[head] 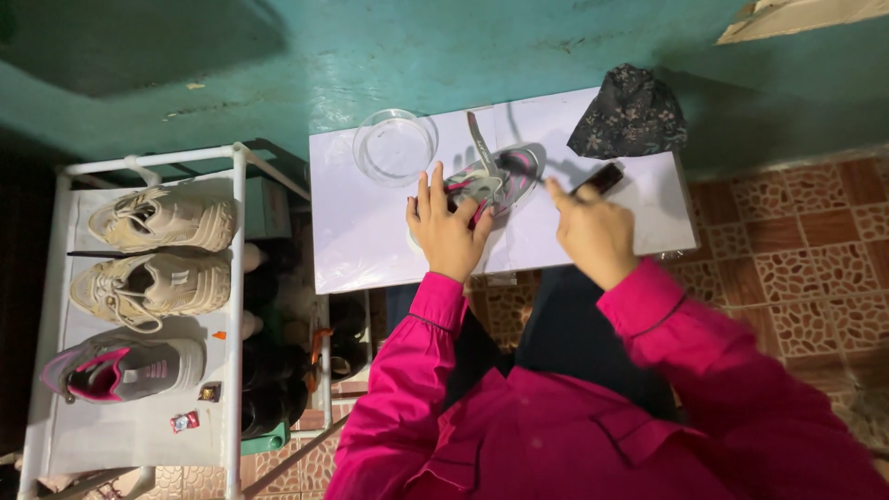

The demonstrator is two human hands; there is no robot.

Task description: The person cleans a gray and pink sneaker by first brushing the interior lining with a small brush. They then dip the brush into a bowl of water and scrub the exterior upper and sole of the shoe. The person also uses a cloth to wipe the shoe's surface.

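One white shoe rack (236, 278) stood at the person's left, its top shelf carrying three shoes: two cream sneakers (162, 250) side by side and one grey sneaker with pink trim (120, 368) nearest the person. Beside that grey shoe lay two small items, one dark (210, 392) and one red (184, 422), too small to tell apart further. One white table (370, 241) stood against the teal wall. On it sat one dark patterned cloth (630, 113) at the far right corner, one clear round bowl (394, 145) at the far left, and between them one grey and pink shoe (500, 178), its tongue lifted upright. The left hand (447, 227) lay on the near end of that shoe, fingers spread and pressing down on it. The right hand (593, 231) was curled around one small dark object (602, 179) just beside the shoe; what that object was could not be made out.
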